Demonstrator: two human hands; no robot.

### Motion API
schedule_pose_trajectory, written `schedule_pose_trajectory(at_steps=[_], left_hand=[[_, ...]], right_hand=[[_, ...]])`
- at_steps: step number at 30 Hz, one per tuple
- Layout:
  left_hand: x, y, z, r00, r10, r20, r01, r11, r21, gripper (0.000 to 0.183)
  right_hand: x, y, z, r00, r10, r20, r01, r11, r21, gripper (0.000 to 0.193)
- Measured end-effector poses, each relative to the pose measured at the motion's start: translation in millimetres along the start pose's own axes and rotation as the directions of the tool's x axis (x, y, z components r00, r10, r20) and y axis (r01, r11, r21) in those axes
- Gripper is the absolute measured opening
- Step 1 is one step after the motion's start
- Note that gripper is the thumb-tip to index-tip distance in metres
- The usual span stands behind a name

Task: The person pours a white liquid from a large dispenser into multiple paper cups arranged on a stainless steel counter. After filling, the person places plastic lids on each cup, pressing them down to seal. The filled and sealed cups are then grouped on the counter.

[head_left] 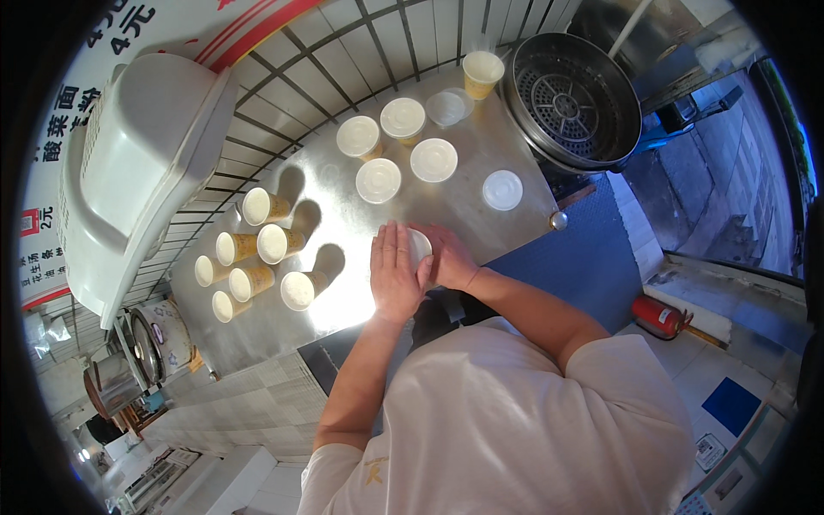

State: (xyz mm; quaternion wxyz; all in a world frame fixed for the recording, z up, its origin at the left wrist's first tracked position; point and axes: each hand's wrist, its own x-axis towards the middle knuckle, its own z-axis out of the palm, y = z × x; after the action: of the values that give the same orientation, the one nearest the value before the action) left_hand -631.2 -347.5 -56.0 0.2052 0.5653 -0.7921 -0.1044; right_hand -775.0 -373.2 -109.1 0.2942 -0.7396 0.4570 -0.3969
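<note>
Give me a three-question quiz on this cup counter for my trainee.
1. True or false: both the left hand and the right hand are pressed on one white-lidded paper cup at the near edge of the shiny steel counter.
2. Multiple choice: the open yellow paper cups filled with pale liquid stand to the person's A) left, B) right, C) behind the round perforated steel steamer tray.
3. Fill in: the loose flat white plastic lid lies on the counter to the ____ of the hands.

Key: 1 true; 2 A; 3 right.
</note>
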Motion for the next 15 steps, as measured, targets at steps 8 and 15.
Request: schedule_pose_trajectory(at_steps=[8, 15], left_hand=[[-2.6, 11.7, 0.2, 0.998, 0.024, 0.061, -0.027, 0.998, 0.052, 0.066], [-4.2, 12.3, 17.5, 0.999, 0.038, -0.008, -0.036, 0.982, 0.186, 0.056]], right_hand=[[3.9, -7.0, -8.9, 0.998, 0.025, 0.057, -0.032, 0.992, 0.126, 0.046], [-6.4, 11.2, 4.6, 0.989, 0.057, 0.133, -0.059, 0.998, 0.011, 0.060]])
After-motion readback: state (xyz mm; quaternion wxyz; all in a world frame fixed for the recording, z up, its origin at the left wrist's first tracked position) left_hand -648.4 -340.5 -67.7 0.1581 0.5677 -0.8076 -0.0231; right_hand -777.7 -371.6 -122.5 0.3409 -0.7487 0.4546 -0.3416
